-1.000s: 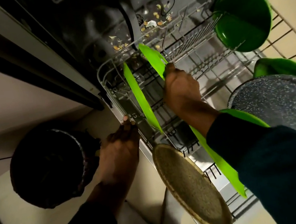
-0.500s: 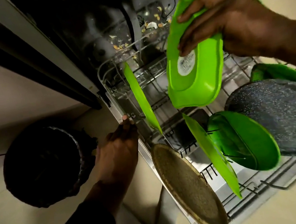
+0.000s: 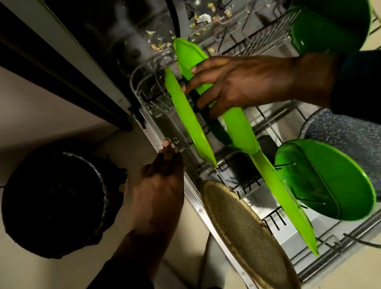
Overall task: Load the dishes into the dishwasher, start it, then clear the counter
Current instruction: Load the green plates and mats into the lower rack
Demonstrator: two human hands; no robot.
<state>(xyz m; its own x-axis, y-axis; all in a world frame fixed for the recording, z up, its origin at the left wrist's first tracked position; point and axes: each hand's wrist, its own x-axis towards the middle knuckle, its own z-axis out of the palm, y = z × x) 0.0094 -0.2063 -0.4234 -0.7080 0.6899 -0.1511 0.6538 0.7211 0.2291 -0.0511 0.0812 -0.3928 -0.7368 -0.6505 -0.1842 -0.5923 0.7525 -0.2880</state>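
Over the lower rack [image 3: 364, 239]: right hand [image 3: 247, 83] pinches green tray [image 3: 223, 104] on edge, fingers curled across its face. Left hand [image 3: 159, 191], fingers relaxed, touches rack's near rail. Long axis runs front to back, parallel to neighbouring green plate [image 3: 189, 117]. Best to seat its lower edge between tines, apart from that plate, before letting go.

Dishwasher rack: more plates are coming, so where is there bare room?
Bare tines show in the wire dishwasher rack between the right hand and the speckled grey pan. The left edge, with flat green plates and a woven round mat, is crowded.
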